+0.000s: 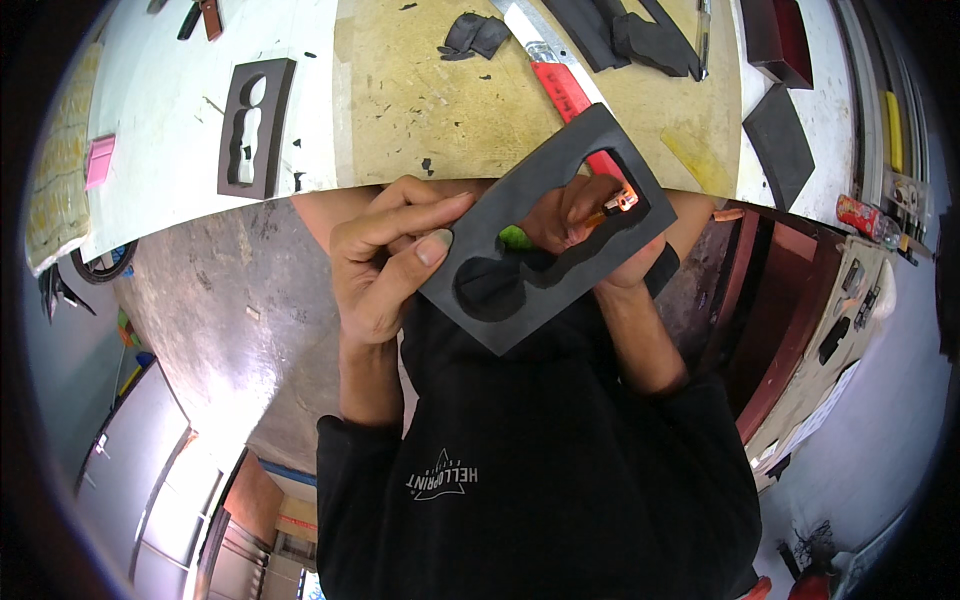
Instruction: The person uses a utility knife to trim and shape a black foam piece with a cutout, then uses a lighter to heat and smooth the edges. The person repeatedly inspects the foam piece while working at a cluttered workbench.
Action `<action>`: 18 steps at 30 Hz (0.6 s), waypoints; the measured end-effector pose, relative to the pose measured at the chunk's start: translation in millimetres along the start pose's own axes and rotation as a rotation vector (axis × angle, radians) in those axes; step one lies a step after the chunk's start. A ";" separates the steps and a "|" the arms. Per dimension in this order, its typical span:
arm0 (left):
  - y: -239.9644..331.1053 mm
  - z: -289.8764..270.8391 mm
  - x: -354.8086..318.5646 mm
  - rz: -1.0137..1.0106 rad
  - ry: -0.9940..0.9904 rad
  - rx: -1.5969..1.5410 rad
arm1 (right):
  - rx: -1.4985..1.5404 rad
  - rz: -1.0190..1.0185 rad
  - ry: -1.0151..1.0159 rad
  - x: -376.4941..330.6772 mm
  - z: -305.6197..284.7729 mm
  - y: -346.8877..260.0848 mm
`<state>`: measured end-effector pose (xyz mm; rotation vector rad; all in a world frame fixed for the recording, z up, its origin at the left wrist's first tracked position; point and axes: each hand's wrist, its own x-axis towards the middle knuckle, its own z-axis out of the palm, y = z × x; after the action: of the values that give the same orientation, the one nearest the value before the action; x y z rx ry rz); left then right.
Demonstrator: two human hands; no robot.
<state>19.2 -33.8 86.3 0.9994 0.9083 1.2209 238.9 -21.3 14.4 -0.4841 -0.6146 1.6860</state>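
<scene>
Tilted over the table's near edge is a thick black foam insert (pixel 560 165) with a long wavy cutout and a round one. My left hand (pixel 385 255) pinches its left edge between thumb and fingers. Behind the foam, my right hand (pixel 580 205) is partly hidden. Through the wavy cutout I see it closed on a lighter (pixel 598 217), whose metal top glows orange near the cutout's inner edge. A red-handled cutter knife (pixel 563 92) lies on the table just beyond the foam, its lower end covered by it.
A similar foam insert (pixel 270 130) stands at left on the white table (pixel 160 120). Black foam scraps (pixel 475 36) and strips (pixel 650 45) lie on the tan cutting board (pixel 410 100). At right are a dark red box (pixel 778 42), a black foam sheet (pixel 780 147) and a red packet (pixel 857 215).
</scene>
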 end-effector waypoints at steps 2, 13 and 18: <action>-0.5 0.9 0.1 0.002 -0.003 0.001 | -0.080 0.013 -0.078 2.4 0.6 -2.4; -3.5 1.4 -1.6 -0.016 0.016 0.005 | -0.075 0.107 -0.086 -1.0 -5.5 -0.7; -5.4 1.9 -0.9 -0.011 0.006 0.018 | -0.197 0.410 0.141 -1.8 15.1 -1.2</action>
<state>22.6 -35.3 81.8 1.0048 0.9300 1.2091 230.8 -25.0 26.8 -0.9118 -0.6090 1.9627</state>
